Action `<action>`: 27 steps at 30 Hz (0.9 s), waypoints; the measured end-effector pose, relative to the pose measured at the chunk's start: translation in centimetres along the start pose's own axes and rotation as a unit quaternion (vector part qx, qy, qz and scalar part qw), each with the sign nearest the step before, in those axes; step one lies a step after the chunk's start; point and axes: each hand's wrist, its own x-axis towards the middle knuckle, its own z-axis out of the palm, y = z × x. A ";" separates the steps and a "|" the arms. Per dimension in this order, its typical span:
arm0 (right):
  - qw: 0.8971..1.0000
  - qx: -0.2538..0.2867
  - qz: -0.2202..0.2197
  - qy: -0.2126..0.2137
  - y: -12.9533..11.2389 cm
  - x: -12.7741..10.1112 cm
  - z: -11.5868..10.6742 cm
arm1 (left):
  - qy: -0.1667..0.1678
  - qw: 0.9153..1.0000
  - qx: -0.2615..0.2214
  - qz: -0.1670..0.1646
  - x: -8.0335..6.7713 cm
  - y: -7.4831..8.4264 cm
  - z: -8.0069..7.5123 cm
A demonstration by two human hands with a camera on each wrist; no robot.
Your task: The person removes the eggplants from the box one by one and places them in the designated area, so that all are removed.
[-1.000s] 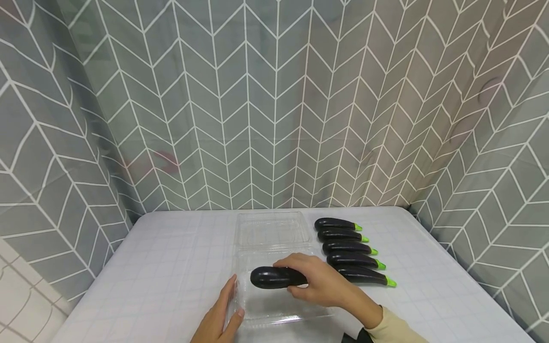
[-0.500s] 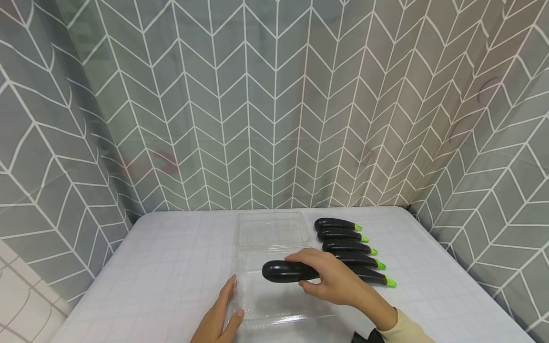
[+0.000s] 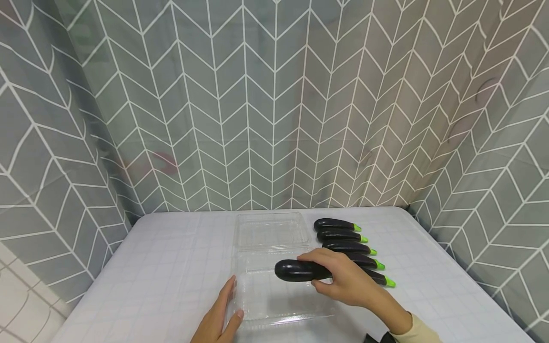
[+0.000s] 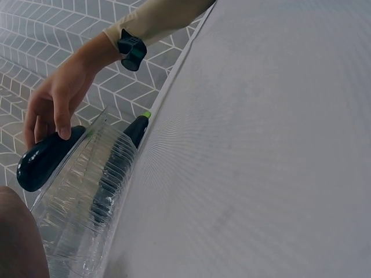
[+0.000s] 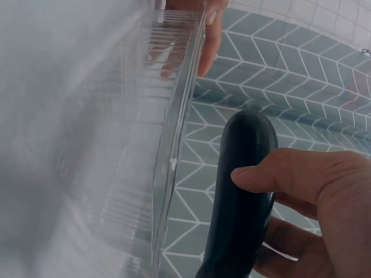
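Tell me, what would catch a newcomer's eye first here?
Probably the right hand holding a dark eggplant above a clear plastic box on the white table. Just right of the box lies a neat row of eggplants with bright green stems. The left hand rests against the box's left edge.

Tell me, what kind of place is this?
Probably a staged recording corner, not a real kitchen. A chevron-patterned curtain hangs round a table with a checked cloth; toy-like eggplants lie in a neat row beside a clear plastic box.
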 end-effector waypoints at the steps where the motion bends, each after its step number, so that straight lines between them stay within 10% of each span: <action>1: 1.000 -0.002 0.002 0.001 0.0 -0.1 -0.1 | 0.002 1.000 -0.003 0.000 0.0 0.0 0.0; 27: 0.996 -0.028 0.076 0.028 1.5 -3.6 -2.4 | 0.010 1.000 -0.001 0.011 0.0 -0.1 0.2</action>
